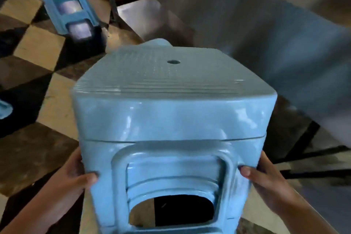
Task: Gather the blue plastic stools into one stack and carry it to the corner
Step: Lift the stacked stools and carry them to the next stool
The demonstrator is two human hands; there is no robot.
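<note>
In the head view, a stack of glossy blue moulded-plastic stools (pixel 174 119) is held up in front of the person, filling the middle of the frame above a checkered tile floor (pixel 38 47) of dark and cream squares. The topmost seat is a rounded square with a stippled, dotted texture, fine ridges along its near edge and a small round hole near its far side. A seam line across the near side marks where one stool is nested over another, and below it a raised, rounded-rectangular frame surrounds an arched cut-out through which further nested rims are seen. The stack is gripped low on its two sides, below the seam: the left hand (pixel 76 175) is wrapped round the left corner leg with the thumb pressed on the near face, and the right hand (pixel 266 175) is curled round the right corner leg, thumb likewise laid on the near face. The stack's long axis runs from the hands up and away, the seat pointed upward and tilted toward the far wall. Another blue plastic stool (pixel 68 4) with windowed sides stands tilted in view at the upper left, well apart from the stack, on the tiles. A grey wall (pixel 266 15), motion-blurred, is seen behind.
</note>
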